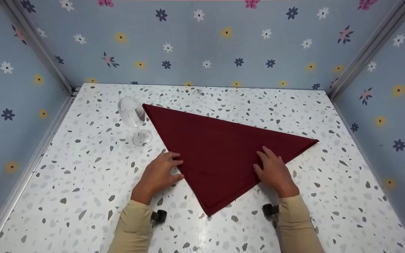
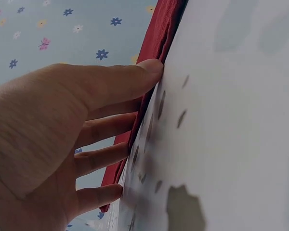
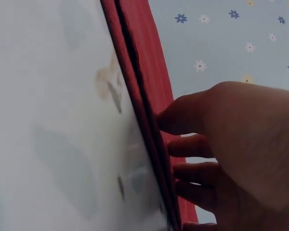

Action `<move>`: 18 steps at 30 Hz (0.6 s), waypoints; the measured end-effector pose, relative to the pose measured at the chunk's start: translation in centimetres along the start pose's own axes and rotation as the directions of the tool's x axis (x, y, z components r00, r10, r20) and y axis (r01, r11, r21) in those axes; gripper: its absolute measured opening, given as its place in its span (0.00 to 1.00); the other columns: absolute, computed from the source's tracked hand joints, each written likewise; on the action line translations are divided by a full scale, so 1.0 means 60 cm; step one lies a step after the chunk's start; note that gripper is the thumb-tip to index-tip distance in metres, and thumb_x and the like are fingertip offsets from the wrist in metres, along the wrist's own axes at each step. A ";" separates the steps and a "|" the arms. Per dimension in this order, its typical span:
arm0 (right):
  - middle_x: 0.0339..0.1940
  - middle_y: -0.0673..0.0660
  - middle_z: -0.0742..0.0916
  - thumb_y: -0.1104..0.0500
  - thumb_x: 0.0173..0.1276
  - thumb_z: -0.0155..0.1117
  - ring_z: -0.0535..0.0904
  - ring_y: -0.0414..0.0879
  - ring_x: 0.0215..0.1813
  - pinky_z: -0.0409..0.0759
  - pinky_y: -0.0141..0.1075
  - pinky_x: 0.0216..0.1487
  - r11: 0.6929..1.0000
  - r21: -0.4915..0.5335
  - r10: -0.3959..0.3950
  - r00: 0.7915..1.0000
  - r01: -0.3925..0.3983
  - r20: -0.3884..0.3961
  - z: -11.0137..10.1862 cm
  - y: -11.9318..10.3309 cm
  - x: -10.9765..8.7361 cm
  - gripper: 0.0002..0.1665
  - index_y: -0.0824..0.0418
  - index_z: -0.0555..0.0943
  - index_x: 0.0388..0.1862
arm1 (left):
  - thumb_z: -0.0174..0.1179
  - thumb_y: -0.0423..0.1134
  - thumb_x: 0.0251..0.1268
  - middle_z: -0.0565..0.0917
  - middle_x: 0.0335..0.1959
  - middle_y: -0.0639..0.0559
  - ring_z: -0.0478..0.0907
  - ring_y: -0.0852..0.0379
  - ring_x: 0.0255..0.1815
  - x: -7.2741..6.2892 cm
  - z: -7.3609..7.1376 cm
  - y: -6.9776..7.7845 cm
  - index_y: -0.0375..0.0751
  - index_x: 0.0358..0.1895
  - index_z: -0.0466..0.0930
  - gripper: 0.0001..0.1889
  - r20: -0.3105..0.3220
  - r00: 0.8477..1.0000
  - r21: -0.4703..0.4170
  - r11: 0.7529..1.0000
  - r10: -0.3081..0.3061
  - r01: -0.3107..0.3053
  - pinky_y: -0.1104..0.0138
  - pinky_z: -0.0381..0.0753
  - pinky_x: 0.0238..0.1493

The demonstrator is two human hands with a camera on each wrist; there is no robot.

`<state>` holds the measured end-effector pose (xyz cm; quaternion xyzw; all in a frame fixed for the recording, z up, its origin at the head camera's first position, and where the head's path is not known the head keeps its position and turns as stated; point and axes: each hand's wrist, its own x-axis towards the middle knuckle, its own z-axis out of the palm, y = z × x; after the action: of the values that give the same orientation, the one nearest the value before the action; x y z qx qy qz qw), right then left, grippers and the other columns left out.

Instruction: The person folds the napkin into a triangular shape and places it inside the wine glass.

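Observation:
A dark red cloth napkin [image 1: 209,151], folded into a triangle with layered edges, lies flat on the table. One corner points toward the person. At its left edge my left hand [image 1: 158,174] touches the cloth with fingertips and thumb spread along the fold; the left wrist view shows the thumb [image 2: 151,70] right at the edge. My right hand [image 1: 274,172] rests its fingertips on top of the napkin near the lower right edge. In the right wrist view its slightly bent fingers [image 3: 195,175] meet the red layers [image 3: 144,62]. Neither hand grips the cloth.
A clear stemmed glass [image 1: 131,114] is at the back left, close to the napkin's far left corner. White speckled tabletop [image 1: 83,196] surrounds the cloth. Blue flowered panels [image 1: 202,42] enclose the back and both sides.

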<state>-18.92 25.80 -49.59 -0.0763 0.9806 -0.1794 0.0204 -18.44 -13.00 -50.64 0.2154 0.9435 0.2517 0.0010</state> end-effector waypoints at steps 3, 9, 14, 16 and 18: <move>0.71 0.71 0.70 0.54 0.71 0.64 0.65 0.66 0.72 0.63 0.61 0.69 0.999 -0.046 -0.015 0.998 0.012 -0.056 -0.002 -0.010 -0.011 0.30 0.69 0.75 0.66 | 0.71 0.47 0.61 0.75 0.67 0.47 0.67 0.45 0.70 -0.001 -0.001 0.001 0.39 0.60 0.83 0.26 -0.004 1.000 0.001 1.000 0.000 0.000 0.54 0.66 0.69; 0.53 0.69 0.79 0.54 0.66 0.70 0.74 0.64 0.54 0.76 0.56 0.50 0.993 -0.116 -0.030 0.993 0.017 -0.114 -0.003 -0.037 -0.031 0.25 0.67 0.81 0.57 | 0.70 0.46 0.62 0.76 0.65 0.48 0.68 0.46 0.68 -0.001 0.000 0.004 0.40 0.59 0.84 0.24 -0.024 1.000 0.005 1.000 0.010 -0.010 0.53 0.69 0.66; 0.53 0.68 0.80 0.52 0.68 0.68 0.75 0.62 0.54 0.79 0.56 0.45 0.996 -0.088 0.024 0.997 -0.031 -0.078 -0.002 -0.045 -0.033 0.25 0.66 0.81 0.58 | 0.69 0.46 0.63 0.76 0.66 0.48 0.68 0.45 0.68 -0.002 0.001 0.002 0.41 0.60 0.84 0.23 -0.021 1.000 0.009 1.000 0.014 -0.014 0.53 0.69 0.66; 0.54 0.68 0.80 0.52 0.69 0.68 0.75 0.62 0.55 0.79 0.56 0.45 0.996 -0.073 0.039 0.996 -0.045 -0.079 -0.001 -0.046 -0.031 0.26 0.66 0.80 0.59 | 0.69 0.47 0.64 0.76 0.66 0.48 0.68 0.45 0.68 -0.001 0.001 0.002 0.40 0.60 0.83 0.23 -0.020 1.000 0.013 1.000 0.015 -0.015 0.52 0.69 0.66; 0.55 0.69 0.80 0.52 0.69 0.67 0.75 0.62 0.56 0.79 0.56 0.47 0.997 -0.066 0.043 0.996 -0.049 -0.078 0.001 -0.045 -0.028 0.26 0.66 0.80 0.60 | 0.69 0.47 0.64 0.76 0.66 0.48 0.68 0.46 0.68 -0.001 0.001 0.001 0.40 0.60 0.83 0.23 -0.020 1.000 0.018 1.000 0.015 -0.014 0.52 0.68 0.66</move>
<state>-16.87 23.57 -48.67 -0.0474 0.9877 -0.1483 -0.0157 -18.35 -12.97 -50.69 0.2198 0.9441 0.2455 -0.0121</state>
